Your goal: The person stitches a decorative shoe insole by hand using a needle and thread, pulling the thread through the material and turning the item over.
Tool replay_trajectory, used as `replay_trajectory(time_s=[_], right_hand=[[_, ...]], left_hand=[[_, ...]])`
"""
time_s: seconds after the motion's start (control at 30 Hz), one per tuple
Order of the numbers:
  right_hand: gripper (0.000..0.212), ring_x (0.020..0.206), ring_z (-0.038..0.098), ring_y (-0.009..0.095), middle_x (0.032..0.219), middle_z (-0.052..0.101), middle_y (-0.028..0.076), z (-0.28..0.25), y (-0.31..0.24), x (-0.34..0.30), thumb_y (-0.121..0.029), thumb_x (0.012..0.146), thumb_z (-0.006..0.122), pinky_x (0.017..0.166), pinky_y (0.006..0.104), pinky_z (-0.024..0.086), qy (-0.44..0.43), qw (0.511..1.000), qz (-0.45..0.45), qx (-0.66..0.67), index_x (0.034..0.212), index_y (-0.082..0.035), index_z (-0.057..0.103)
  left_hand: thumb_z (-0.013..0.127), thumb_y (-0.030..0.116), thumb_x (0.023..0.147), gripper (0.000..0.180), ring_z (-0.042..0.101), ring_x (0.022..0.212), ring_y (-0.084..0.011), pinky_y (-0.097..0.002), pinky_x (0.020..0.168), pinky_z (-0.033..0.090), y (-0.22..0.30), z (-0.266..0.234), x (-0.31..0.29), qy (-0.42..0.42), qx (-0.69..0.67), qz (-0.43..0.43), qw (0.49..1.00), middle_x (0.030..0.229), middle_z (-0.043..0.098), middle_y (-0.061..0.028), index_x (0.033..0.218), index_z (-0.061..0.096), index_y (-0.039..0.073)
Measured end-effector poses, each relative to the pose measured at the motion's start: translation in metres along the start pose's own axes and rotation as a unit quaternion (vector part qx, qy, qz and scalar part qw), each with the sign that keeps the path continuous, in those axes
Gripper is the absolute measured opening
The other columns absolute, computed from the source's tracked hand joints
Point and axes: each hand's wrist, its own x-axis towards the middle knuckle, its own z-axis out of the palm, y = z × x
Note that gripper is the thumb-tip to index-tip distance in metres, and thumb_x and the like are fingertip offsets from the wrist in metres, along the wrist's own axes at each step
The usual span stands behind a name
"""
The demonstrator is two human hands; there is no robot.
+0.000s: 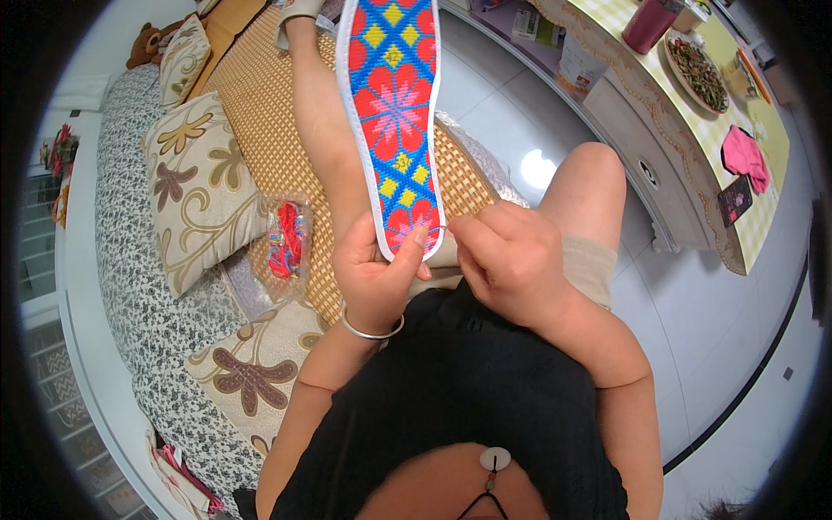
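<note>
An embroidered insole (392, 113) with a white rim stands out in front of me, its long end reaching the top of the view. Red flowers and yellow diamonds on blue cover its face. My left hand (379, 269) grips the near end, thumb on the red and pink pattern and fingers behind, mostly hidden. At the insole's right edge, my right hand (511, 256) is closed in a pinch. Between its fingertips and the edge shows a thin dark sliver that looks like a sewing needle (445, 226); any thread on it is too fine to make out.
A clear bag of red and blue thread (286, 238) lies on the woven mat (260, 95) to my left, beside patterned cushions (204, 186). On the right, a table (598, 17) bears a dish of food (698, 74), a pink cloth (745, 159) and a dark phone-like object (736, 200).
</note>
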Motion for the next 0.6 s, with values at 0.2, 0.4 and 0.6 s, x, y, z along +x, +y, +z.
replay_trajectory(time_s=[0.2,0.4,0.6], right_hand=[[0.013,0.059,0.054,0.024,0.064,0.049,0.007,0.009,0.001,-0.003,-0.008,0.065,0.064,0.051,0.036,0.043,0.006,0.999,-0.025,-0.022,0.072,-0.005,0.054],[0.013,0.058,0.054,0.025,0.063,0.049,0.008,0.016,0.003,-0.003,-0.007,0.067,0.064,0.051,0.0359,0.043,-0.006,1.0,-0.015,-0.007,0.072,-0.005,0.052],[0.015,0.057,0.055,0.027,0.06,0.049,0.009,0.006,-0.002,-0.003,-0.003,0.069,0.065,0.049,0.0378,0.043,0.031,0.999,0.035,0.012,0.07,-0.005,0.05]], left_hand=[[0.061,-0.003,0.086,0.007,0.056,0.059,-0.0036,-0.0173,0.049,0.046,-0.002,0.007,-0.004,0.001,0.062,0.058,0.996,0.081,0.063,-0.0057,0.091,0.057,-0.004],[0.061,-0.002,0.085,0.006,0.055,0.057,-0.0035,-0.0173,0.048,0.045,-0.012,0.004,-0.005,0.018,0.086,0.084,0.993,0.078,0.063,-0.0053,0.088,0.056,-0.003],[0.061,-0.004,0.085,0.013,0.055,0.057,-0.0073,-0.0202,0.048,0.047,-0.006,0.0,-0.001,0.013,0.081,0.078,0.994,0.082,0.063,-0.0068,0.097,0.056,-0.003]])
